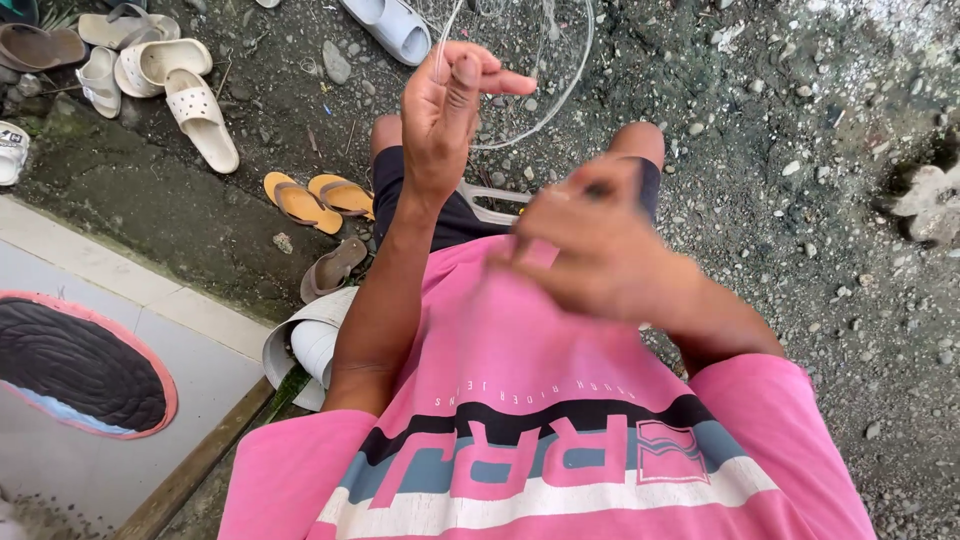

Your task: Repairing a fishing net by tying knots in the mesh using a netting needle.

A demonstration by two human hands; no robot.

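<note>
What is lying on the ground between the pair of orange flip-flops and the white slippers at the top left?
In the head view, only bare dark ground with small stones separates the orange flip-flops from the white slippers.

Gravelly dirt ground [800, 200] lay beneath both hands; cream sandals [175, 85] and orange flip-flops [318, 198] lay left of them.

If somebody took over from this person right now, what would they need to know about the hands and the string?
Left hand: raised, fingers pinched on a thin clear line that loops over the gravel ground.
Right hand: blurred in front of the pink shirt; whether it holds anything cannot be told.
Nearby: orange flip-flops and white sandals lie to the left.
Done: line is pinched up.
Left: cannot be judged; the line's far end is out of view.
</note>
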